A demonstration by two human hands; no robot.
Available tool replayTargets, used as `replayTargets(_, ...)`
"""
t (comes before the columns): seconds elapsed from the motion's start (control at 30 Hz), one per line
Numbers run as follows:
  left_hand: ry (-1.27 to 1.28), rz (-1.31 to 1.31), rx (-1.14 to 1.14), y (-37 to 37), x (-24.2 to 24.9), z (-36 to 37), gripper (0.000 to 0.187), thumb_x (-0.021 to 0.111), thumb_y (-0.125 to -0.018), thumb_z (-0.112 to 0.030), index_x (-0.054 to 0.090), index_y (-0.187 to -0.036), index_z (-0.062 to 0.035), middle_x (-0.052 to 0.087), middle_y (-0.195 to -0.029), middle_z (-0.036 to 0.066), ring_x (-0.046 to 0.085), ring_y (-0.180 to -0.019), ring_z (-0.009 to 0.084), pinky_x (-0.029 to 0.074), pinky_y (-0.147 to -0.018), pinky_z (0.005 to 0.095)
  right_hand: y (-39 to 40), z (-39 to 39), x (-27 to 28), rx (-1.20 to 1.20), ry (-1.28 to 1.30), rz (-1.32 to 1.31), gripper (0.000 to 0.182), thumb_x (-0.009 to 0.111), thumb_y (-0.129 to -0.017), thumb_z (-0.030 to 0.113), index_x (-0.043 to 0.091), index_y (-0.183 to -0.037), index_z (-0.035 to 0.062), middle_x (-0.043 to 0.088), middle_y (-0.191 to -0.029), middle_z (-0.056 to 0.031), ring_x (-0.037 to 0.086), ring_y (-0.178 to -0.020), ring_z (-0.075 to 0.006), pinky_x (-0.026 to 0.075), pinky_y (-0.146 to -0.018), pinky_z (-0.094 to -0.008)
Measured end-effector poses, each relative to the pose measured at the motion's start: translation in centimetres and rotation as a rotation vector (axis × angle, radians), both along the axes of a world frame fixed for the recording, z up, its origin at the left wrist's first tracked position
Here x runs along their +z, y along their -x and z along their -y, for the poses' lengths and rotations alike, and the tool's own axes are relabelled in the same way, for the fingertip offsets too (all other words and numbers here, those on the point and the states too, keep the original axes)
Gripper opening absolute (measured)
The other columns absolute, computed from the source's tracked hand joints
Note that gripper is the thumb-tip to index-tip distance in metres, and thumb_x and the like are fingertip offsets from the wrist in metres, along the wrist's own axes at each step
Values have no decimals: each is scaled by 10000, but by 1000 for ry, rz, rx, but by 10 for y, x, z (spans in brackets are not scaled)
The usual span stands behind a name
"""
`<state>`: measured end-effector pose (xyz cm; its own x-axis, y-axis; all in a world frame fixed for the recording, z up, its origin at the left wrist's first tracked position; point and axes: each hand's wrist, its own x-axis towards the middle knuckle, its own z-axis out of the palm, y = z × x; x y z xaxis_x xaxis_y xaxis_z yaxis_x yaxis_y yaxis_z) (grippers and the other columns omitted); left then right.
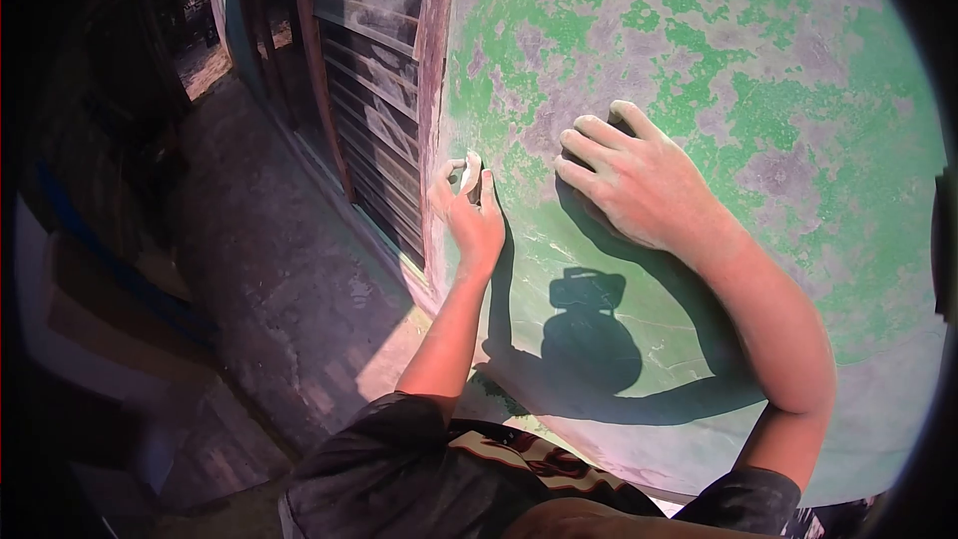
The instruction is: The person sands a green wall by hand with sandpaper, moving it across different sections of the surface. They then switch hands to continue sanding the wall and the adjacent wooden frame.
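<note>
A wall [699, 30] with flaking green paint over grey patches stands in front of me. My right hand [639, 175] rests against it, dusty fingers bent and their tips pressed towards the surface. Dark shade lies under those fingers; whatever the palm covers is hidden. Lower and to the left, my left hand [474, 220] is raised by the wall's edge, near the wooden window frame [434, 90]. Its whitish, dusty fingers are partly bent and apart, with no object I can make out between them.
Left of the wall are the window's slats [369, 70]. A shaded concrete walkway [269, 220] runs back along the building. Dark items and a blue strip [110, 250] lie at far left. Shadows of my head and arms fall on the lower wall.
</note>
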<state>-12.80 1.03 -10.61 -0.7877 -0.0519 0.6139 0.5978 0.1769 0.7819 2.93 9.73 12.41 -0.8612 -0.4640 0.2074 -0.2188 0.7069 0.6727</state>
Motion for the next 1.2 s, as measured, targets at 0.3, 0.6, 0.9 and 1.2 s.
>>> replayTargets(0.3, -59, -249, -163, -35, 74, -15, 490, 705, -1011, -101, 663, -1500, -88, 511, -1600, 177, 497, -1472, 370, 332, -1200, 501, -20, 1, 8, -69, 46, -70, 345, 730, -920, 221, 697, -1241, 100, 666, -1363, -75, 577, -1381, -232, 364, -1205, -540)
replayTargets(0.6, 43, -66, -181, -38, 10, -2, 609, 693, -1026, -100, 561, -1614, -184, 375, -1714, 210, 397, -1558, 405, 290, -1254, 519, -18, 0, 5, -99, -7, -212, 354, 692, -948, 209, 691, -1292, 123, 635, -1485, -78, 519, -1485, -219, 296, -1281, -555)
replayTargets(0.9, -3, -223, -164, 32, 71, -1, 573, 670, -1027, -68, 568, -1590, -99, 365, -1741, 214, 370, -1584, 415, 288, -1288, 504, 37, 4, 45, -98, -101, -299, 405, 702, -948, 292, 695, -1335, 173, 609, -1550, -27, 475, -1530, -196, 258, -1345, -519)
replayTargets(1.2, 164, -268, -184, 38, 63, 24, 548, 699, -992, -46, 657, -1526, -158, 361, -1745, 189, 399, -1535, 406, 305, -1272, 499, 96, 22, 89, -247, -580, -406, 534, 742, -964, 401, 646, -1463, 237, 519, -1649, 11, 407, -1575, -176, 248, -1359, -492)
